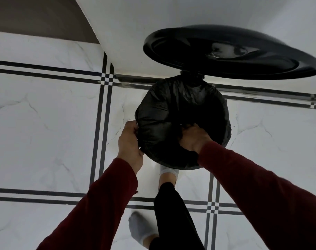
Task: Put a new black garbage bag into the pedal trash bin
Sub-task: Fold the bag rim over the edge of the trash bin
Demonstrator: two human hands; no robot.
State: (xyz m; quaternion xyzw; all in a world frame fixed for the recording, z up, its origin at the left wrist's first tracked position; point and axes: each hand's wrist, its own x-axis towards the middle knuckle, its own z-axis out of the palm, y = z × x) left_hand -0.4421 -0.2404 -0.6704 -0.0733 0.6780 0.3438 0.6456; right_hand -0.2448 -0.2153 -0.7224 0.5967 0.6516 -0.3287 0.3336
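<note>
The round pedal trash bin stands on the floor below me with its black lid (pixel 231 53) raised and tilted back against the wall. A black garbage bag (pixel 173 112) lines the bin and is folded over its rim all round. My left hand (pixel 129 141) grips the bag's edge at the rim's left side. My right hand (pixel 194 138) is closed on bag film inside the mouth, near the front. One foot in a white sock (pixel 168 171) is pressed at the bin's front base, where the pedal is hidden.
The floor is white marble-look tile (pixel 45 123) with dark double stripes. A white wall (pixel 135 33) rises right behind the bin. My other foot in a grey sock (pixel 141 230) stands further back on the tiles.
</note>
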